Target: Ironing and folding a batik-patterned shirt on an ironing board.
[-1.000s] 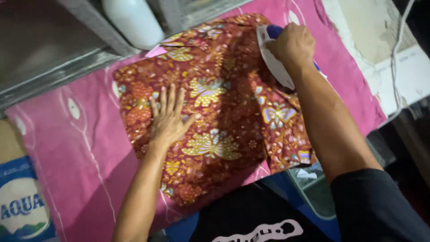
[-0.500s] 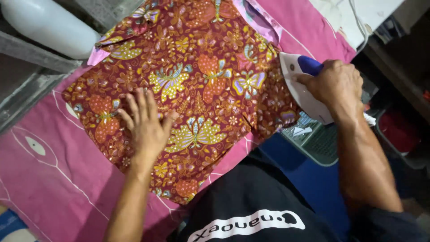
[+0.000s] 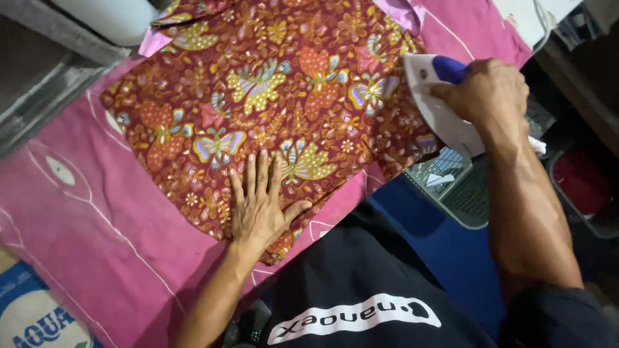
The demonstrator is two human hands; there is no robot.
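The right hand (image 3: 493, 93) is wrapping its grip around the blue handle of a white clothes iron (image 3: 438, 106), fingers curled closed over it. The iron is sitting at the right edge of a dark red shirt (image 3: 277, 109) printed with butterflies in yellow, orange and lilac, its sole tilted partly off the cloth toward the person.

The left hand (image 3: 261, 206) is lying flat on the shirt's near edge, palm down, fingers spread and straight, thumb out to the side, pinching nothing, just pressing the cloth.

The shirt is lying spread out, and beneath it a pink cloth (image 3: 97, 245) with thin white line drawings is covering the table. The pink cloth is showing to the left of the shirt, along its near edge, and beyond its far right corner.

Right of the shirt, just below the iron, a grey mesh basket (image 3: 461, 190) is holding scraps of white paper. Beyond the shirt's far left corner a white rounded container (image 3: 109, 16) is standing beside a grey ledge (image 3: 45, 90). Well left of the shirt, at the near corner, a blue and white label (image 3: 35, 319) is showing. The person is wearing a black top (image 3: 361, 290).
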